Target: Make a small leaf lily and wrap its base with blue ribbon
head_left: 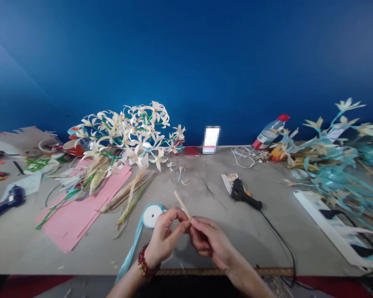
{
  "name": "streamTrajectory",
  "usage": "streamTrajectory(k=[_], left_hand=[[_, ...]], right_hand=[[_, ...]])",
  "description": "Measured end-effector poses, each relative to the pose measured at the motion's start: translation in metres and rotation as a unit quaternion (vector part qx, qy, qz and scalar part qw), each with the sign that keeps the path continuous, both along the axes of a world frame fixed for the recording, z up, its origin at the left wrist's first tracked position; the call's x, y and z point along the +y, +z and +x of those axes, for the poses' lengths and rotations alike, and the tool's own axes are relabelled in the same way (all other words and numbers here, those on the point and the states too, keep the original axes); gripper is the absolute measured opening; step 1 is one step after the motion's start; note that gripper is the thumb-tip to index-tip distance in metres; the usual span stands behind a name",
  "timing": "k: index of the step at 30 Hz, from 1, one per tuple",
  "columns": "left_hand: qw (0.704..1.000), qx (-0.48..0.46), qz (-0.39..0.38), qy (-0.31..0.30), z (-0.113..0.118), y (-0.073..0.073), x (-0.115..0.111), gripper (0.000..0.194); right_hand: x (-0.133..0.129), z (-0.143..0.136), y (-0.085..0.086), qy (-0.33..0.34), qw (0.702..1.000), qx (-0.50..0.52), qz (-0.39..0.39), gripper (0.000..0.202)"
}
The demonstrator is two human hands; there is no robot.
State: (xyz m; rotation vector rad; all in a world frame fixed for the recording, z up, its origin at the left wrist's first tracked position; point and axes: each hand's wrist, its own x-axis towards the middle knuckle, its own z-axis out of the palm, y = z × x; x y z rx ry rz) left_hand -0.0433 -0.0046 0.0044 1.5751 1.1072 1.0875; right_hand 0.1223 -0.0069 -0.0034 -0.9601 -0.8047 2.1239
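A narrow pale strip of dried husk (pixel 180 202) slants up and left from between my fingertips, above the front of the table. My left hand (pixel 170 231), with a dark red bead bracelet at its wrist, pinches the strip near its lower end. Fingers curled, my right hand (pixel 209 240) meets the left at that same spot, with thumb and forefinger closed on the strip. The strip's lower end is hidden by the fingers. Just behind my left hand lies a white spool (pixel 151 216) of light blue ribbon (pixel 133 244), its tail running towards the front edge.
Pink sheets (pixel 77 213), loose dried husks (pixel 133 194) and a bunch of white husk flowers (pixel 136 132) are on the left. A black glue gun (pixel 244 194), a power strip (pixel 326 231), a tilted bottle (pixel 269 132) and blue-stemmed flowers (pixel 338 165) are on the right.
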Motion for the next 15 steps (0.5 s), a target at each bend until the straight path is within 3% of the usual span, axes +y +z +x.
streamTrajectory(k=[5,7,10,13,15], left_hand=[[0.997,-0.053,-0.042,-0.033,0.0013,-0.0004,0.0012,0.023],[0.992,-0.093,-0.071,-0.041,0.0019,-0.0013,0.0017,0.024],[0.992,-0.096,-0.074,-0.033,0.0028,-0.0023,0.0018,0.023],[0.996,-0.069,-0.048,-0.013,0.0035,-0.0026,0.0012,0.021],[0.998,-0.055,-0.039,-0.002,0.0037,-0.0024,0.0007,0.02]], right_hand=[[-0.0028,0.0067,-0.0032,0.062,0.993,0.094,-0.037,0.046],[-0.0039,0.0075,-0.0052,0.051,0.995,0.081,-0.02,0.047],[-0.005,0.0062,-0.0045,-0.009,0.994,-0.044,0.095,0.047],[-0.006,0.0036,-0.0002,-0.048,0.941,-0.2,0.269,0.042],[-0.007,0.0022,0.002,-0.059,0.904,-0.261,0.335,0.04]])
